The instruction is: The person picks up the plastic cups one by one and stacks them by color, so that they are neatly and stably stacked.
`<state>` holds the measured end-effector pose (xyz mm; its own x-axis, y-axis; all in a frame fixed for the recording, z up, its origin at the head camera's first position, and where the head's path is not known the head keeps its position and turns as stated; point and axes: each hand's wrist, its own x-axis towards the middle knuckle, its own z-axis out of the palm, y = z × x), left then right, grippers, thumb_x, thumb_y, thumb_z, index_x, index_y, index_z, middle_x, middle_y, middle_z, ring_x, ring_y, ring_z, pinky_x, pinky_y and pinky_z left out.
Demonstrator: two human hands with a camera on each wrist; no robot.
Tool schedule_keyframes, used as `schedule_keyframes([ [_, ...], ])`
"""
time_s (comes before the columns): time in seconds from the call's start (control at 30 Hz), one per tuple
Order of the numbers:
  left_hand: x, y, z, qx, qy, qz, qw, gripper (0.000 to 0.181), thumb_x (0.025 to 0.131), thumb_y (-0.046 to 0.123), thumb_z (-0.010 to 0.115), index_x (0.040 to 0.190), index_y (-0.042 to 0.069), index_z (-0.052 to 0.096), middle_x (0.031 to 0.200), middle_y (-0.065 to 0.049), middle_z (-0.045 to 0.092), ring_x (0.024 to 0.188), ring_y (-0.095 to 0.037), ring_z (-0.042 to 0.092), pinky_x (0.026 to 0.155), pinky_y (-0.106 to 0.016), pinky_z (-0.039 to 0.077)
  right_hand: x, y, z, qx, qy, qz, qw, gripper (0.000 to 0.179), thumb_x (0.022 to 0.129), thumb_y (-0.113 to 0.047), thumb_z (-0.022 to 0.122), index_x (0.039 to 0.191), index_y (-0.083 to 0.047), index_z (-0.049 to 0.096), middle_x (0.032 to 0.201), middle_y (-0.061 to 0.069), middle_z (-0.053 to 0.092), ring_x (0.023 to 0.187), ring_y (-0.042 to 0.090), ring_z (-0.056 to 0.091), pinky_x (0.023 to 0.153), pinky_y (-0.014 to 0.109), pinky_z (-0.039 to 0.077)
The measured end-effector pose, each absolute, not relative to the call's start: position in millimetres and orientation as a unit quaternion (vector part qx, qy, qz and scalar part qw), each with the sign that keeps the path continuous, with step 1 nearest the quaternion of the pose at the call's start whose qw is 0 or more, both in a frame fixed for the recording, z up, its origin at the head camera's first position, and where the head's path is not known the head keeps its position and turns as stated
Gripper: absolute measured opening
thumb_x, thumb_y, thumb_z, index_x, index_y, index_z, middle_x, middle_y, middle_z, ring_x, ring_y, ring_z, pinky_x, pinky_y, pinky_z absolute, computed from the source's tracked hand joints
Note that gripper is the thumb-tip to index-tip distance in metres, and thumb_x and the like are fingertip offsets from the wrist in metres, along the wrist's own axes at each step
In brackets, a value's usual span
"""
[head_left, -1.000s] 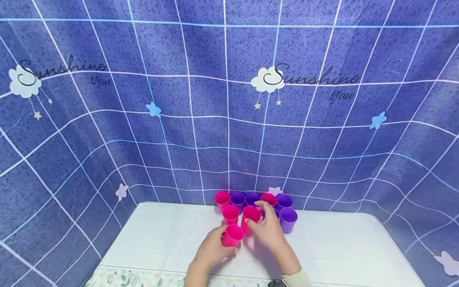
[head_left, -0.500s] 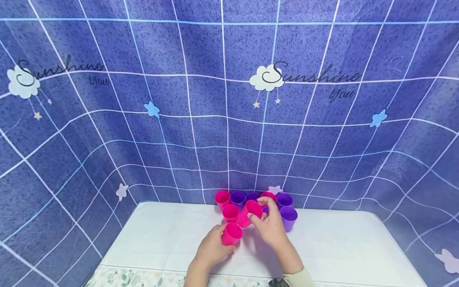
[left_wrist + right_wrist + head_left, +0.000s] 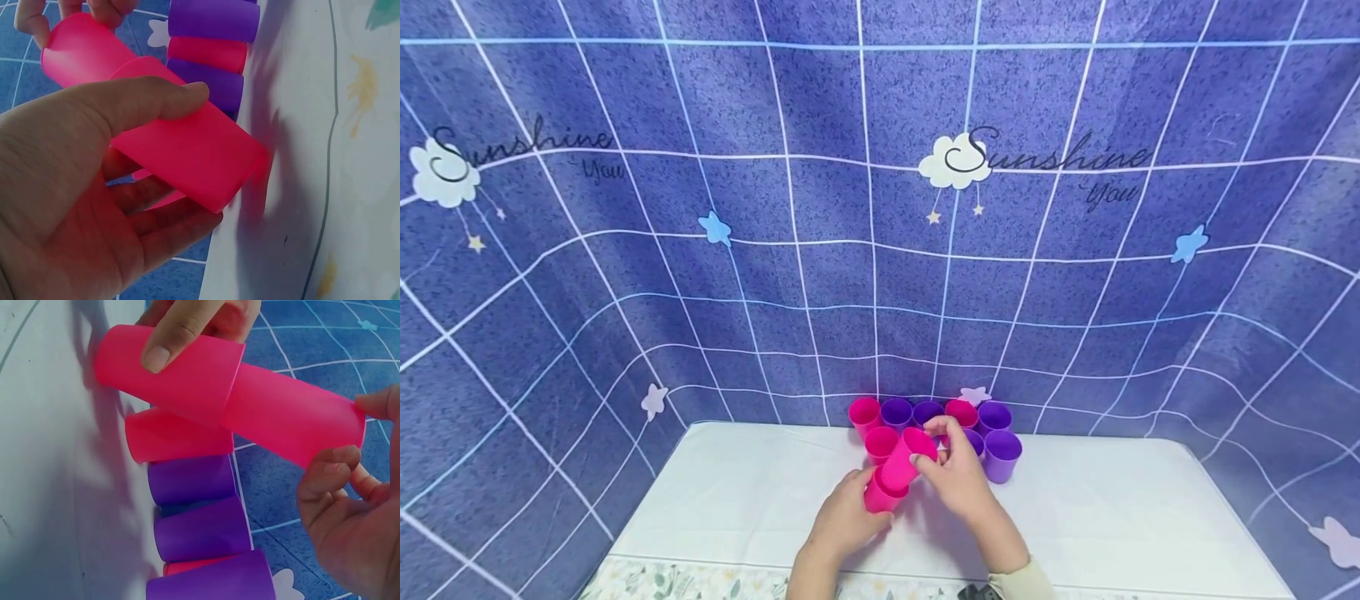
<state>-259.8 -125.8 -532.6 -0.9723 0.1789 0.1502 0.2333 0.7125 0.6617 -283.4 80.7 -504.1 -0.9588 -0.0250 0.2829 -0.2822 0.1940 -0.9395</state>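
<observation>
My left hand (image 3: 847,518) grips a pink cup (image 3: 884,499) around its side, thumb across the wall, as the left wrist view shows. A second pink cup (image 3: 904,464) is pinched near its rim by my right hand (image 3: 958,477). That second cup tilts, its base a little way inside the mouth of the lower cup, which the right wrist view (image 3: 284,419) confirms. Just behind them stands another pink cup (image 3: 880,444). Purple cups (image 3: 1002,458) stand to the right of my right hand.
At the back of the white table (image 3: 1097,517), against the blue gridded cloth (image 3: 820,275), a row of upright cups stands close together, a pink cup (image 3: 865,417) at its left end. A floral strip (image 3: 700,579) runs along the near edge.
My right hand has lifted its pink cup off the table, then brought it left and down into the mouth of the cup in my left hand. The left hand has barely moved.
</observation>
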Motion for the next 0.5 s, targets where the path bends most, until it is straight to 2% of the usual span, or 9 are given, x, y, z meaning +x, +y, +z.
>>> schedule_keyframes([
  [0.23,-257.8,-124.7,-531.8,-0.111,-0.924,-0.365,0.033,0.069,0.073,0.023,0.092,0.136,0.009,0.066,0.113,-0.005,0.072,0.101,-0.023,0.071,0.086,-0.044,0.056,-281.5,77.7,-505.9,0.118,-0.768,0.627,0.053,0.049,0.084,-0.003,0.080,0.126,-0.009,0.057,0.123,0.015,0.063,0.057,0.005,0.045,0.051,0.019,0.040],
  [0.5,-257.5,-123.8,-531.3,-0.120,-0.918,-0.376,0.031,0.071,0.074,0.022,0.091,0.137,0.005,0.064,0.118,-0.009,0.072,0.106,-0.028,0.071,0.091,-0.048,0.057,-282.0,73.5,-508.3,0.135,-0.774,0.618,0.024,0.051,0.083,-0.005,0.079,0.127,-0.007,0.055,0.127,0.018,0.061,0.060,0.006,0.052,0.054,0.019,0.046],
])
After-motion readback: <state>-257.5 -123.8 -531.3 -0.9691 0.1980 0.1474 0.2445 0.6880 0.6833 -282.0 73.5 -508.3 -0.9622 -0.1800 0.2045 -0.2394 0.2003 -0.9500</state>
